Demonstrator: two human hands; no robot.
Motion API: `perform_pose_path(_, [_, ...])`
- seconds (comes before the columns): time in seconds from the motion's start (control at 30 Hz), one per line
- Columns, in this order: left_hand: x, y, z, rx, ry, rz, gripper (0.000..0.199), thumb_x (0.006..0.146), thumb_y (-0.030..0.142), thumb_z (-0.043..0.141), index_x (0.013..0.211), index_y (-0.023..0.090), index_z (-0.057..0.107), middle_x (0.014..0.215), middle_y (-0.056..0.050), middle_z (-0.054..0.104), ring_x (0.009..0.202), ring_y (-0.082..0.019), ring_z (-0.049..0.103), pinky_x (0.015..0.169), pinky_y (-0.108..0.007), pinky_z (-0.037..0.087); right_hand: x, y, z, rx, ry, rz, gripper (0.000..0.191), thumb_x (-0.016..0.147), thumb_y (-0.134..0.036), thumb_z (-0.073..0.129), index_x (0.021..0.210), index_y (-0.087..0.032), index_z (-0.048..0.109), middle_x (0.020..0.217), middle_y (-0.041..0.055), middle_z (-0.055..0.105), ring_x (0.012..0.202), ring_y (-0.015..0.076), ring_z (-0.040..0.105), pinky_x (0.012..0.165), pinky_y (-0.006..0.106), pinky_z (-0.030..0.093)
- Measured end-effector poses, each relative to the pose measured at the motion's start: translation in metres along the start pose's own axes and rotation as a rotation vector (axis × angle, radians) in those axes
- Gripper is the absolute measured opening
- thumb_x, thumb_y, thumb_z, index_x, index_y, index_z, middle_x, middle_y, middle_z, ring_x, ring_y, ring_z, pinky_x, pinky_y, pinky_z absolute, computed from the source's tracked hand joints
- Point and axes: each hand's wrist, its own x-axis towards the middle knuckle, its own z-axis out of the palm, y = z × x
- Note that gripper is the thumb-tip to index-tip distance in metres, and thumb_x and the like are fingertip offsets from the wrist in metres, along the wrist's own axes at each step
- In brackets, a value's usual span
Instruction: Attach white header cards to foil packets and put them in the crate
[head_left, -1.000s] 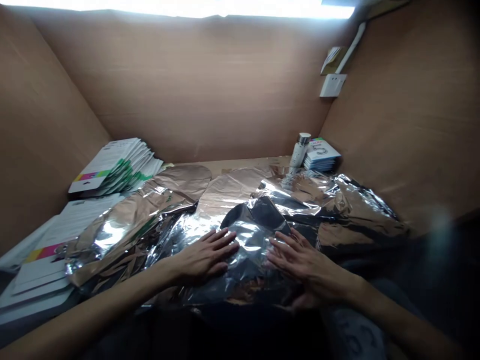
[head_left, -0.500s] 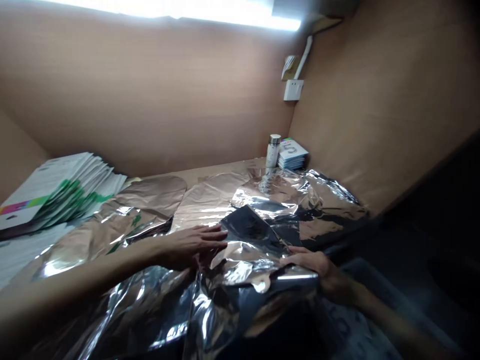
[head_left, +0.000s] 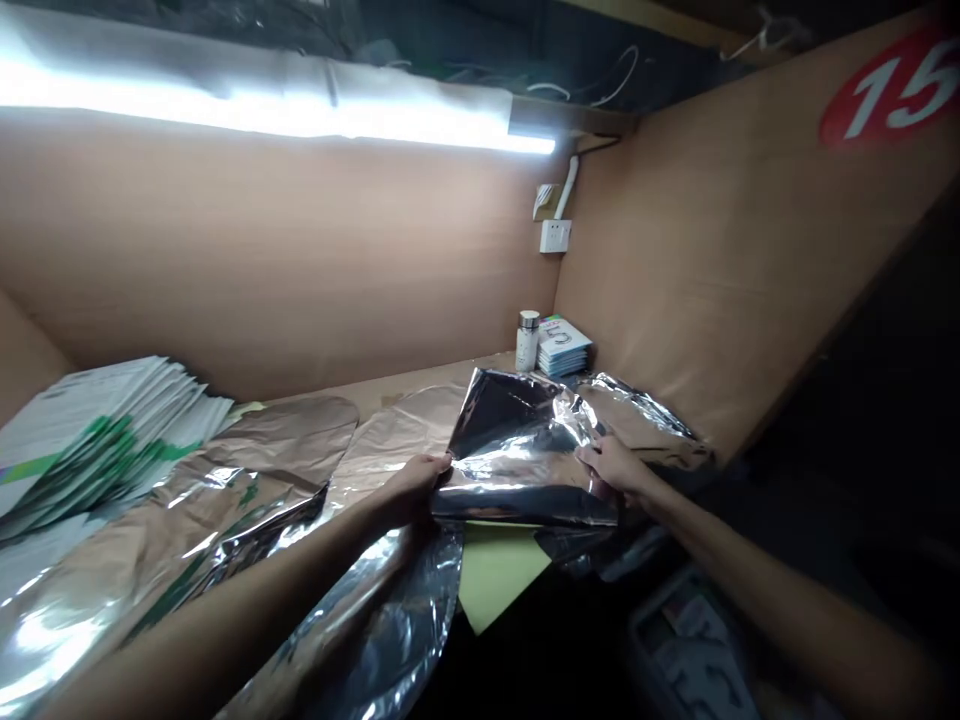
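Here, both hands hold a rectangular piece of shiny silver foil (head_left: 525,440) in front of the person, above the near part of the tabletop (head_left: 367,393). The left hand (head_left: 420,480) pinches the foil's left edge, its thumb on top and the other fingers mostly hidden underneath. The right hand (head_left: 616,464) grips the opposite edge, its fingers bent against the surface; how far they reach beneath is hidden. The foil is spread fairly flat between them, with bright creases across the middle and a dark reflection along the near side. A pale yellow paper (head_left: 499,570) pokes out below that near side, one corner pointing down; whether it touches the foil, I cannot tell. Larger crumpled foil shapes (head_left: 277,440) cover much of the tabletop to the left and behind, and one with a rounded edge lies under the left forearm. At the far left sits a fanned stack of white and green packets (head_left: 112,420). Near the back right corner, a white bottle (head_left: 527,345) with a metal cap stands upright just beside a small pile of packs (head_left: 564,350) marked with a 5. A wall socket (head_left: 555,236) is above them, and a bright lamp (head_left: 300,115) runs along the top of the brown back wall (head_left: 300,280).
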Motion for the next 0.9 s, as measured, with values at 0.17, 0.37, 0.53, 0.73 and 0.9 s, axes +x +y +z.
perform_pose_path(0.17, [-0.002,-0.006,0.008,-0.058,0.066,0.010,0.051,0.062,0.049,0.085,0.093,0.018,0.060,0.068,0.001,0.060,0.060,-0.014,0.056,0.054,-0.024,0.039,0.020,-0.020,-0.005,-0.464,0.196,-0.045,0.024,0.095,-0.033,0.058,0.086,-0.014,0.070,0.082,0.0189,0.073,0.099,0.0374,0.070,0.086,0.043,0.049])
perform_pose_path(0.37, [0.006,-0.020,0.015,0.034,0.208,-0.020,0.049,0.079,0.035,0.072,0.119,0.018,0.050,0.072,0.002,0.062,0.055,-0.014,0.055,0.049,-0.023,0.038,0.006,-0.039,0.038,-0.827,0.139,-0.344,0.061,0.099,-0.040,0.051,0.154,-0.013,0.043,0.154,0.0257,0.046,0.145,0.0415,0.038,0.118,0.059,0.024])
perform_pose_path(0.53, [0.000,-0.010,0.014,0.164,0.229,0.015,0.056,0.083,0.034,0.069,0.130,0.013,0.048,0.095,-0.010,0.071,0.077,-0.024,0.068,0.069,-0.035,0.053,-0.037,-0.016,0.081,-1.104,-0.274,-0.561,0.071,0.096,-0.052,0.053,0.157,-0.019,0.040,0.159,0.0197,0.043,0.143,0.0437,0.040,0.109,0.061,0.037])
perform_pose_path(0.73, [-0.041,0.009,0.040,1.042,0.166,0.693,0.076,0.080,0.035,0.078,0.149,0.025,0.046,0.155,-0.014,0.049,0.148,-0.040,0.034,0.117,-0.055,0.029,-0.050,-0.028,0.079,-1.154,-0.170,-0.628,0.044,0.100,-0.020,0.044,0.143,-0.018,0.053,0.124,0.0177,0.067,0.111,0.0307,0.063,0.083,0.040,0.050])
perform_pose_path(0.9, [-0.043,0.004,0.018,1.520,0.031,0.712,0.030,0.100,0.013,0.048,0.124,0.016,0.065,0.112,-0.014,0.075,0.107,-0.030,0.068,0.092,-0.046,0.047,-0.053,-0.037,0.059,-1.203,-0.189,-0.659,0.025,0.097,-0.014,0.049,0.114,-0.015,0.068,0.102,0.0151,0.073,0.094,0.0300,0.067,0.092,0.046,0.046])
